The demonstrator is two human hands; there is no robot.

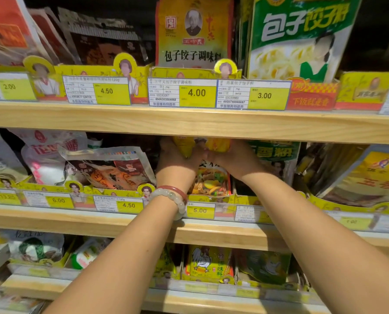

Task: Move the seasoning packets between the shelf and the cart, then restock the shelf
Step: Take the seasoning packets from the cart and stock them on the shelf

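Observation:
Both my hands reach into the middle shelf, just under the wooden board above. My left hand, with bead bracelets on the wrist, grips the top of a yellow seasoning packet. My right hand grips yellow packets beside it. Below the hands stands a packet printed with a vegetable dish, in the slot above the 5.00 price tag. The packets' upper parts are hidden by the shelf board. The cart is out of view.
The upper shelf carries a yellow dumpling-seasoning packet and a green one behind price tags. Red and white packets lie left of my hands, yellow ones to the right. The lower shelf holds rooster-printed packets.

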